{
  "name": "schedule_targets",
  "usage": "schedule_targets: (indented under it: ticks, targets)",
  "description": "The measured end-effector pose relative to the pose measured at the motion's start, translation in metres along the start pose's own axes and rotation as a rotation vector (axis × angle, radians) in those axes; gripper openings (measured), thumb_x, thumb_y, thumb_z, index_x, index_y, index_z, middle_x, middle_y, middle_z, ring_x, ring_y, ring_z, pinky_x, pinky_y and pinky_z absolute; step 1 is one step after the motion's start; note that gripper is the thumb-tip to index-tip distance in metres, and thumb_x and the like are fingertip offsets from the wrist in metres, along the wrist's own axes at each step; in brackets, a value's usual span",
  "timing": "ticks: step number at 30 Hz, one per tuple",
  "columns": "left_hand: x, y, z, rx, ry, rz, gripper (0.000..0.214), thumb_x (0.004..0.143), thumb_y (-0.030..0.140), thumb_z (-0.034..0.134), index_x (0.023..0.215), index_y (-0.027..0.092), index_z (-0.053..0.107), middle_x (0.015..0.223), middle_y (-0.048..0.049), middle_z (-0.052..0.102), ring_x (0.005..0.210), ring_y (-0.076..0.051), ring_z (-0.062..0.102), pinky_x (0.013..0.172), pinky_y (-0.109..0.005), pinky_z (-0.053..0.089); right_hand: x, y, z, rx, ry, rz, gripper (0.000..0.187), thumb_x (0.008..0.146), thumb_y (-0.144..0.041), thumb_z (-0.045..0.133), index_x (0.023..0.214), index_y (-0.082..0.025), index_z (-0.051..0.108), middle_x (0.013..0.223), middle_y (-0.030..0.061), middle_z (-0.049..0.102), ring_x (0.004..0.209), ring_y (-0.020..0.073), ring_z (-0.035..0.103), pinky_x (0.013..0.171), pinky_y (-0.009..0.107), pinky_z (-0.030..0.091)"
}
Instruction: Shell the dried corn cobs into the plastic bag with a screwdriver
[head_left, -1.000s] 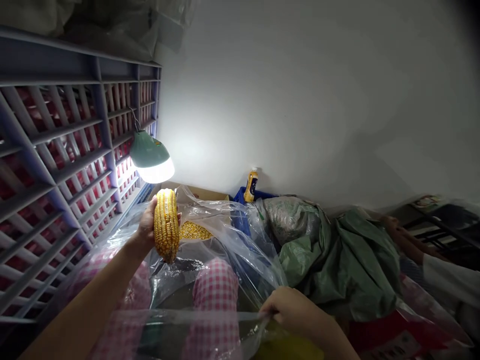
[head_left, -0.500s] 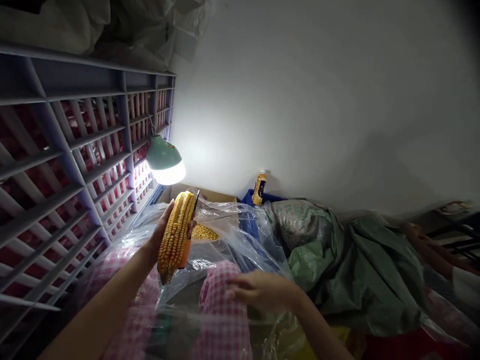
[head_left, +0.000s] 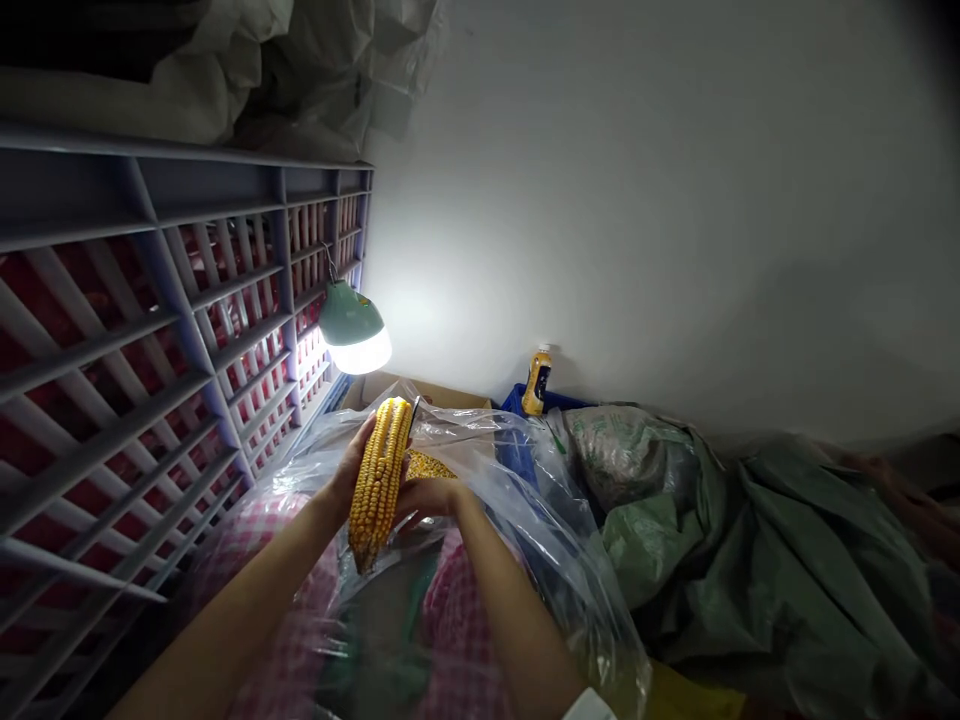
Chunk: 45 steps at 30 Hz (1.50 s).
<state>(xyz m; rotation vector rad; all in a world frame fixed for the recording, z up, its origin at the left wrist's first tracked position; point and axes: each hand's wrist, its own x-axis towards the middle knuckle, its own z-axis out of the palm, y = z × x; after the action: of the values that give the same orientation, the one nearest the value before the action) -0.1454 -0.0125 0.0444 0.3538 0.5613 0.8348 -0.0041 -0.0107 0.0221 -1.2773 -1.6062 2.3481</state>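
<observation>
A yellow ear of corn [head_left: 379, 475] stands tilted in my left hand [head_left: 351, 468], which is closed around its left side. Narrow gaps run between some of its kernel rows. My right hand [head_left: 429, 495] meets the ear's right side with curled fingers, partly hidden behind it; what they grip is out of sight. A thin dark tip [head_left: 415, 408] sticks up behind the top of the ear. Loose corn kernels [head_left: 429, 464] lie beyond my hands in a clear plastic bag [head_left: 480, 425].
A lit green lamp [head_left: 352, 325] hangs from a purple slatted crate [head_left: 217, 385] on the left. Behind stand a cardboard box [head_left: 450, 395] and a yellow bottle [head_left: 537, 382] by a blue crate [head_left: 517, 400]. Green sacking [head_left: 787, 540] lies at right; pink checked cloth [head_left: 465, 600] is below.
My right hand has moved left and up from over the checked cloth to the ear. The orange piece behind the ear is now hidden. The view has shifted slightly left.
</observation>
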Motion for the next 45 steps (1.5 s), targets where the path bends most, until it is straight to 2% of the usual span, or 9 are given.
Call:
schedule_targets:
  ticks: [3,10,14,20,24,30,35,40,45]
  targets:
    - [-0.001,-0.001,0.009,-0.003,0.088,0.016,0.061,0.076,0.061,0.035,0.092,0.007,0.059,0.053,-0.0105,0.060,0.041,-0.023,0.057,0.036,-0.035,0.046,0.006,0.022,0.018,0.247,0.142,-0.243,0.034,0.054,-0.036,0.069,0.078,-0.015,0.061,0.069,0.0009,0.062,0.066,0.0144,0.059,0.058,0.025,0.045]
    - [0.009,-0.005,0.002,-0.080,0.110,-0.024,0.051,0.075,0.055,0.044,0.085,0.008,0.058,0.064,-0.0125,0.064,0.050,-0.021,0.061,0.047,-0.033,0.051,-0.001,0.038,0.044,0.656,0.471,-0.415,0.026,0.061,-0.034,0.059,0.079,-0.018,0.049,0.054,-0.0059,0.052,0.041,0.0071,0.045,0.037,0.017,0.034]
    - [0.024,-0.008,-0.004,-0.102,0.201,-0.022,0.043,0.075,0.052,0.046,0.079,0.010,0.058,0.061,-0.0107,0.063,0.051,-0.021,0.060,0.050,-0.034,0.051,-0.019,0.045,0.041,0.651,0.689,-0.430,0.031,0.068,-0.046,0.053,0.083,-0.020,0.045,0.045,-0.0096,0.044,0.031,0.0063,0.036,0.029,0.016,0.027]
    - [0.061,-0.004,0.015,-0.145,0.346,-0.009,0.048,0.077,0.056,0.036,0.067,0.012,0.054,0.053,-0.0097,0.058,0.046,-0.020,0.057,0.046,-0.034,0.049,-0.045,0.062,0.053,0.644,0.990,-0.530,0.039,0.066,-0.056,0.057,0.071,-0.018,0.046,0.049,-0.0075,0.044,0.037,0.0055,0.041,0.035,0.017,0.033]
    - [0.090,-0.011,0.004,-0.181,0.224,-0.028,0.044,0.076,0.055,0.041,0.067,0.013,0.055,0.053,-0.0089,0.059,0.047,-0.020,0.057,0.046,-0.033,0.049,-0.046,0.072,0.064,0.704,0.997,-0.567,0.041,0.067,-0.058,0.053,0.071,-0.018,0.048,0.049,-0.0063,0.045,0.036,0.0053,0.039,0.035,0.018,0.032]
    - [0.112,-0.044,-0.063,-0.134,0.194,-0.153,0.047,0.078,0.055,0.038,0.073,0.012,0.056,0.058,-0.0118,0.062,0.049,-0.021,0.059,0.048,-0.033,0.050,-0.031,0.087,0.074,0.610,1.005,-0.402,0.050,0.068,-0.063,0.048,0.095,-0.020,0.047,0.050,-0.0072,0.046,0.032,0.0066,0.040,0.029,0.018,0.032]
    - [0.114,-0.064,-0.104,-0.208,0.243,-0.158,0.050,0.080,0.055,0.032,0.079,0.010,0.056,0.057,-0.0124,0.061,0.048,-0.020,0.059,0.051,-0.033,0.050,-0.024,0.097,0.087,0.491,0.949,-0.291,0.041,0.069,-0.056,0.050,0.089,-0.020,0.046,0.069,-0.0026,0.051,0.042,0.0078,0.049,0.032,0.018,0.037]
    - [0.118,-0.072,-0.122,-0.235,0.211,-0.177,0.052,0.077,0.058,0.035,0.081,0.010,0.057,0.060,-0.0131,0.061,0.050,-0.022,0.059,0.048,-0.035,0.049,-0.027,0.101,0.103,0.321,0.953,-0.022,0.057,0.074,-0.047,0.048,0.124,-0.023,0.033,0.060,-0.0055,0.046,0.031,0.0059,0.038,0.026,0.016,0.027]
    - [0.121,-0.076,-0.129,-0.209,0.176,-0.212,0.056,0.074,0.061,0.037,0.079,0.010,0.056,0.062,-0.0134,0.061,0.052,-0.022,0.059,0.049,-0.034,0.049,-0.031,0.097,0.105,0.178,0.934,0.090,0.054,0.079,-0.039,0.042,0.131,-0.025,0.034,0.056,-0.0041,0.045,0.039,0.0111,0.047,0.036,0.022,0.038]
